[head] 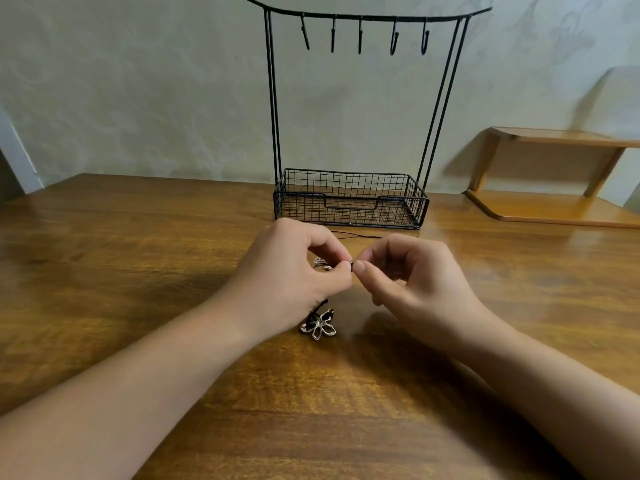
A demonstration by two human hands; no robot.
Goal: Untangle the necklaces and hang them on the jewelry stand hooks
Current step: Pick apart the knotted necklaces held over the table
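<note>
Both hands point(294, 268) point(412, 275) pinch, seemingly, one necklace cord point(352, 266).

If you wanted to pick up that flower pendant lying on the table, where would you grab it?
Probably by the dark cord rising from the flower pendant, pinched from above. The petals lie flat on the table and offer little edge, while the cord lifts clear of the wood beside the left hand.

both hands meet over the wooden table point(138, 254): left hand point(294, 268) and right hand point(412, 275) pinch a small dark clasp point(352, 266). flower pendant point(320, 324) lies below them. black wire jewelry stand point(351, 199) behind, its hooks point(360, 34) bare.
</note>
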